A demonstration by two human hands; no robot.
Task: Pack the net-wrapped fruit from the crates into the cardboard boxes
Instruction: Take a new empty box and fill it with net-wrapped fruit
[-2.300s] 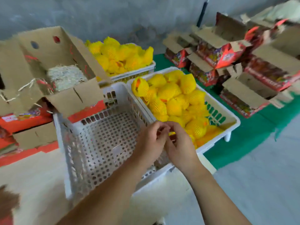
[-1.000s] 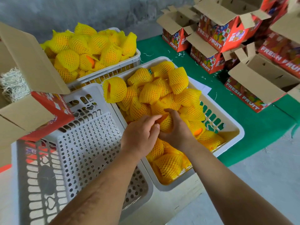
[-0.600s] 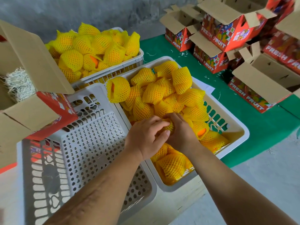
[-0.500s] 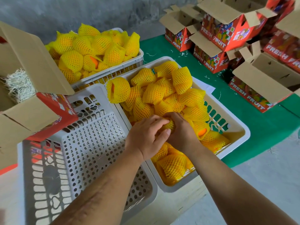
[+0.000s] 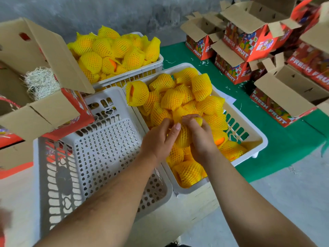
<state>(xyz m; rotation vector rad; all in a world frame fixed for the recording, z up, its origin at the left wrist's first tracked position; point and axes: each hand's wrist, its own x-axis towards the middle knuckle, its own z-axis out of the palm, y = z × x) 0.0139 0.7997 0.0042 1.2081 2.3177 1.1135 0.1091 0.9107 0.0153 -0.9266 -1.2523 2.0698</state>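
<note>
Head view.

Net-wrapped fruit (image 5: 184, 135): one piece, yellow foam net, held between both hands just above the heap in the near right crate (image 5: 256, 150). Left hand (image 5: 158, 139): fingers curled against the fruit's left side, thumb (image 5: 175, 130) laid up along the net. Right hand (image 5: 201, 138): fingers bent over the fruit's top and right side, pinching the net's upper end.

Near right crate: white, piled with netted fruit. Far crate (image 5: 135, 75): white, heaped likewise, behind the other two. Near left crate (image 5: 99, 157): white, perforated floor bare. Open cardboard box (image 5: 44, 72): at left, flaps up, shredded filler (image 5: 41, 82) inside, its corner overlapping the near left crate. Red boxes (image 5: 249, 45): lettered FRESH FRUIT, flaps open, on a green cloth (image 5: 277, 145) at right.
</note>
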